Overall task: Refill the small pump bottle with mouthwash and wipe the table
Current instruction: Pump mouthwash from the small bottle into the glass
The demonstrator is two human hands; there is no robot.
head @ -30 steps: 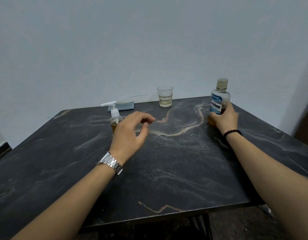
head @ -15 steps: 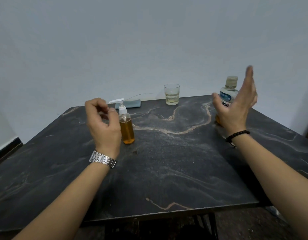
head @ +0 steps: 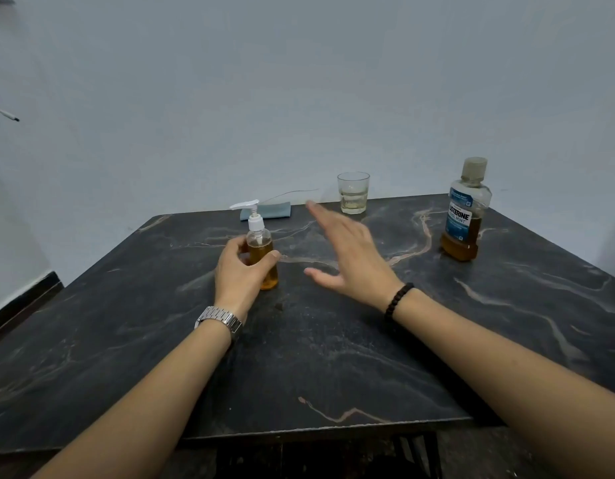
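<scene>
1. Pump bottle (head: 262, 257) stands upright on the dark marbled table (head: 316, 357), left of centre, holding amber liquid, with its white pump head on and the nozzle pointing left.
2. Your left hand (head: 238, 274) is curled around the lower body of that bottle, thumb on the right side and fingers on the left, gripping it; a metal watch (head: 219, 319) sits on that wrist.
3. A folded blue-grey cloth (head: 266, 211) lies at the far edge, behind the bottle.
4. Your right hand (head: 347, 257) hovers above the table's middle, flat and spread wide, fingers pointing far-left, holding nothing; a dark bead bracelet (head: 397, 299) circles the wrist.
5. A clear glass (head: 353, 193) with a little pale liquid stands at the far edge.
6. The mouthwash bottle (head: 465, 216) stands capped at far right, about a third full, well apart from both hands.
</scene>
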